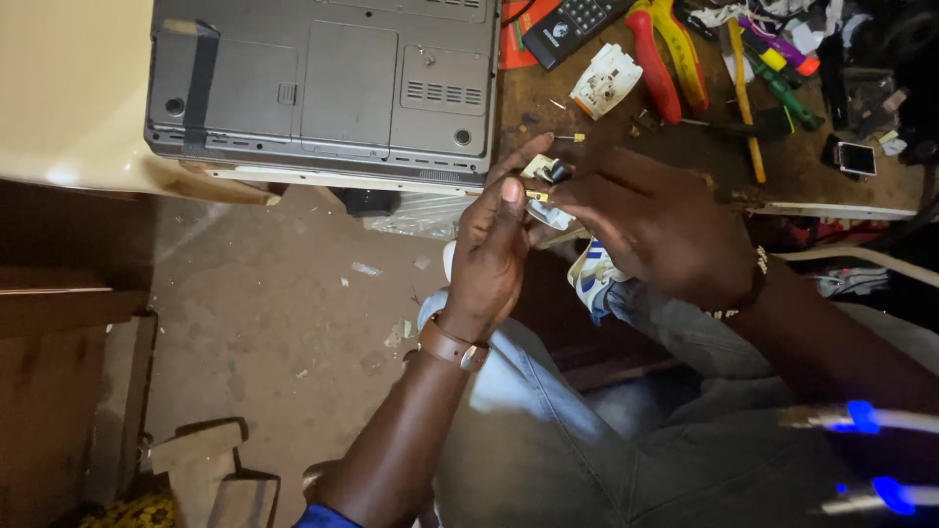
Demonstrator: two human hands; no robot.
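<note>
Both my hands meet in front of the workbench edge over a small white plug part [544, 196] with brass pieces and wires. My left hand [494, 244], with a brown strap on its wrist, pinches the part from the left with thumb and fingers. My right hand [650, 220] grips it from the right, fingers curled over it. Most of the part is hidden between the fingers. My knees in light jeans are below.
A grey laptop [323, 78] lies upside down on the bench at left. Behind the hands are a white plug half [606, 80], red and yellow pliers [665, 54], a remote [572, 24], markers and a screwdriver [743, 93]. Dusty floor lies at lower left.
</note>
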